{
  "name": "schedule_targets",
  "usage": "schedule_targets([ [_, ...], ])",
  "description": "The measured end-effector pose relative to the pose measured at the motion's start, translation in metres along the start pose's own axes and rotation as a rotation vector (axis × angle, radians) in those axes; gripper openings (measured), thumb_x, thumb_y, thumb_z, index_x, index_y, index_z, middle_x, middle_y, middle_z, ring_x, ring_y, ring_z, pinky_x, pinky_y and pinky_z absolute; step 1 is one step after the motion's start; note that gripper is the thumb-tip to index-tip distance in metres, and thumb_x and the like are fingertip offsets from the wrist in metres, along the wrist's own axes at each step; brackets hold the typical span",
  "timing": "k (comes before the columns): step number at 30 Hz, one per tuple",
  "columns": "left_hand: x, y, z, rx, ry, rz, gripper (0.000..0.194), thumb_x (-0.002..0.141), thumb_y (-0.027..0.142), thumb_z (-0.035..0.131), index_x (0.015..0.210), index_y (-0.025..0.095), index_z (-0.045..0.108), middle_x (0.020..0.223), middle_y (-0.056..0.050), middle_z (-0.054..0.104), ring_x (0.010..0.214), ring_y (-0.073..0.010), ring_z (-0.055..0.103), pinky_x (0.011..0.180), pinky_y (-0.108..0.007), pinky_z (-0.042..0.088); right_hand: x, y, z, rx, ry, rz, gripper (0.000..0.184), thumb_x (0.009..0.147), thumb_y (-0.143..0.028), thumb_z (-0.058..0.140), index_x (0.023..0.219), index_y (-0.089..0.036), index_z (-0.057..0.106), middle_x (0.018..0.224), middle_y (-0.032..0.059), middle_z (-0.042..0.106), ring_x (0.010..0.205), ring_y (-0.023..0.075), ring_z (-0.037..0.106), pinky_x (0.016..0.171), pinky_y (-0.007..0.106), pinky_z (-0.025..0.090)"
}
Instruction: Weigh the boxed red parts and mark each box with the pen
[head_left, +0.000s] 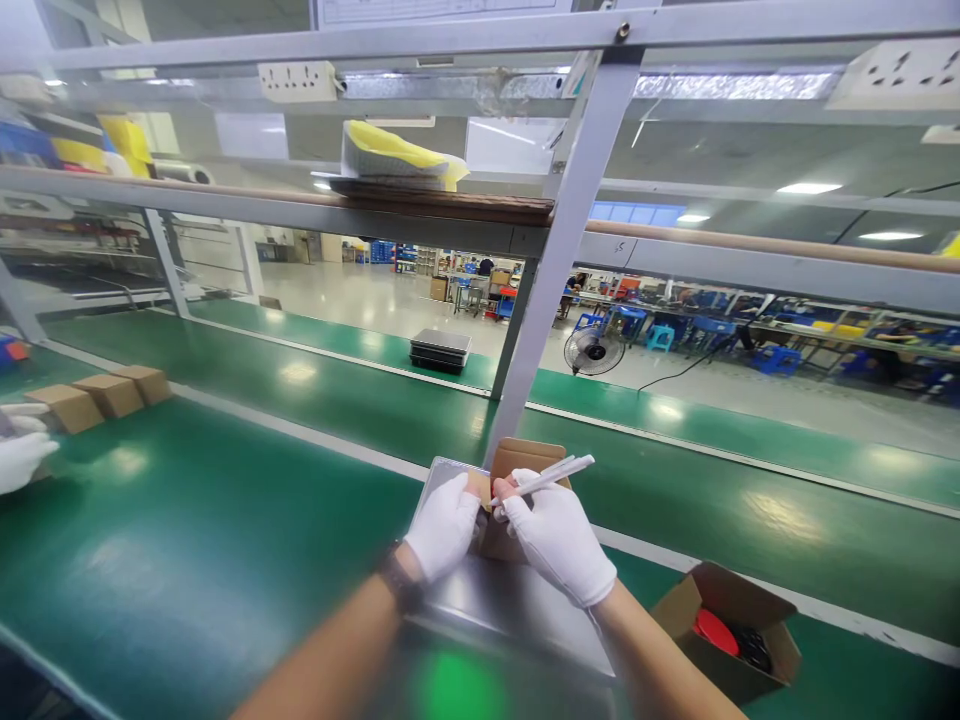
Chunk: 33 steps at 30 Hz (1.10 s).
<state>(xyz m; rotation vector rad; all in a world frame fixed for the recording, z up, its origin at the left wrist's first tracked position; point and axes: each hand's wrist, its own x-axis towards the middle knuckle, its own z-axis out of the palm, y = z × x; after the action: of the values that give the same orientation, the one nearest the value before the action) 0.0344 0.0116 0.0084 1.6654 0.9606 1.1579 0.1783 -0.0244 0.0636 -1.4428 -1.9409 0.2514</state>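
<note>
- My left hand (445, 530) is closed in a pinch on a small tan piece (484, 488), just in front of the open cardboard carton (529, 455); I judge the thumb is there to steady it.
- My right hand (564, 545) grips a slim white pen-like stick (559, 474), slanted across the front of the carton. Its angle seems to leave my fingertips free to work close to the tan piece; I cannot tell whether it is one stick or two side by side.
- A bit of red (493, 491) shows between my hands, at the carton's near left side, too small to name.
- The carton stands just beyond my fingers with its flap up, probably so that its mouth is within reach of both hands.
- The flat grey panel (517, 600) spreads in front of the carton and beneath my wrists, perhaps as a working surface.
- To the right of the carton and nearer me, a second open box (780, 650) holds a red disc (716, 632) and a black coiled item (752, 648), presumably kept together for easy reach.
- Well left of the carton, three closed brown boxes (110, 396) stand in a row beside a co-worker's gloved hand (22, 458).
</note>
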Motion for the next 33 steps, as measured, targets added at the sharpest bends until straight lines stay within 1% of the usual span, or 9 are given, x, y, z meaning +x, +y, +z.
schedule_targets([
  [6, 0.0, 0.0, 0.0, 0.018, -0.001, 0.011, 0.04, 0.088, 0.044, 0.031, 0.083, 0.014, 0.057, 0.075, -0.005, 0.059, 0.066, -0.0154, 0.051, 0.062, -0.028, 0.042, -0.001, 0.0, 0.001, -0.02, 0.021, -0.015, 0.032, 0.092, -0.036, 0.038, 0.067, -0.022, 0.053, 0.071, 0.0007, 0.062, 0.071, 0.0176, 0.057, 0.065, 0.025, 0.038],
  [13, 0.0, -0.003, 0.0, 0.028, -0.008, 0.014, 0.042, 0.089, 0.043, 0.031, 0.091, 0.013, 0.06, 0.08, -0.006, 0.062, 0.071, -0.017, 0.054, 0.066, -0.029, 0.043, -0.002, -0.001, 0.002, 0.014, 0.039, 0.013, 0.03, 0.091, -0.036, 0.04, 0.068, -0.022, 0.054, 0.072, 0.0008, 0.062, 0.073, 0.0184, 0.057, 0.066, 0.026, 0.039],
  [19, 0.0, -0.003, 0.0, -0.004, -0.014, -0.002, 0.041, 0.089, 0.044, 0.032, 0.09, 0.013, 0.058, 0.083, -0.006, 0.062, 0.073, -0.0172, 0.055, 0.068, -0.029, 0.044, -0.002, 0.003, 0.006, 0.002, 0.08, 0.0, 0.031, 0.091, -0.036, 0.041, 0.067, -0.021, 0.054, 0.071, 0.0011, 0.061, 0.072, 0.018, 0.057, 0.067, 0.026, 0.038],
  [22, 0.0, -0.004, 0.0, -0.002, -0.012, 0.012, 0.04, 0.089, 0.045, 0.032, 0.085, 0.014, 0.056, 0.078, -0.005, 0.06, 0.07, -0.0167, 0.054, 0.065, -0.029, 0.044, -0.002, 0.004, 0.007, 0.009, 0.072, 0.01, 0.032, 0.091, -0.035, 0.041, 0.064, -0.021, 0.054, 0.069, 0.0009, 0.061, 0.07, 0.0173, 0.057, 0.066, 0.026, 0.038],
  [26, 0.001, -0.007, 0.003, -0.018, 0.001, 0.002, 0.037, 0.089, 0.044, 0.032, 0.081, 0.015, 0.054, 0.072, -0.003, 0.059, 0.064, -0.0153, 0.053, 0.06, -0.027, 0.043, -0.001, 0.003, 0.008, 0.017, 0.106, 0.025, 0.033, 0.09, -0.035, 0.042, 0.062, -0.021, 0.054, 0.068, 0.0022, 0.061, 0.069, 0.0178, 0.057, 0.066, 0.027, 0.04],
  [28, 0.001, -0.009, 0.003, -0.032, 0.008, 0.003, 0.036, 0.089, 0.044, 0.033, 0.081, 0.016, 0.053, 0.072, -0.003, 0.058, 0.062, -0.0146, 0.053, 0.058, -0.027, 0.043, -0.001, 0.002, 0.006, 0.086, 0.098, 0.045, 0.032, 0.09, -0.038, 0.044, 0.064, -0.021, 0.054, 0.068, 0.0024, 0.061, 0.067, 0.0179, 0.057, 0.064, 0.027, 0.041],
  [30, 0.0, -0.01, 0.001, -0.056, 0.003, -0.011, 0.036, 0.088, 0.045, 0.034, 0.079, 0.016, 0.052, 0.068, -0.002, 0.057, 0.059, -0.0136, 0.051, 0.056, -0.026, 0.042, -0.005, 0.002, 0.002, 0.256, 0.082, 0.097, 0.032, 0.089, -0.042, 0.046, 0.066, -0.02, 0.054, 0.065, 0.002, 0.062, 0.06, 0.0163, 0.056, 0.057, 0.025, 0.042],
  [31, -0.001, -0.01, -0.001, -0.075, -0.01, -0.023, 0.036, 0.089, 0.045, 0.034, 0.078, 0.016, 0.052, 0.066, -0.002, 0.056, 0.057, -0.0132, 0.051, 0.054, -0.026, 0.041, -0.009, 0.002, 0.0, 0.358, 0.096, 0.124, 0.033, 0.089, -0.044, 0.048, 0.067, -0.02, 0.055, 0.063, 0.0018, 0.062, 0.056, 0.0152, 0.055, 0.053, 0.024, 0.041],
  [33, -0.004, -0.009, -0.005, -0.113, -0.009, -0.024, 0.037, 0.089, 0.047, 0.034, 0.081, 0.015, 0.053, 0.07, -0.003, 0.058, 0.06, -0.0139, 0.054, 0.058, -0.027, 0.044, -0.022, 0.005, -0.003, 0.54, 0.192, 0.164, 0.032, 0.088, -0.045, 0.05, 0.072, -0.019, 0.057, 0.062, 0.0017, 0.062, 0.05, 0.0131, 0.053, 0.047, 0.022, 0.039],
])
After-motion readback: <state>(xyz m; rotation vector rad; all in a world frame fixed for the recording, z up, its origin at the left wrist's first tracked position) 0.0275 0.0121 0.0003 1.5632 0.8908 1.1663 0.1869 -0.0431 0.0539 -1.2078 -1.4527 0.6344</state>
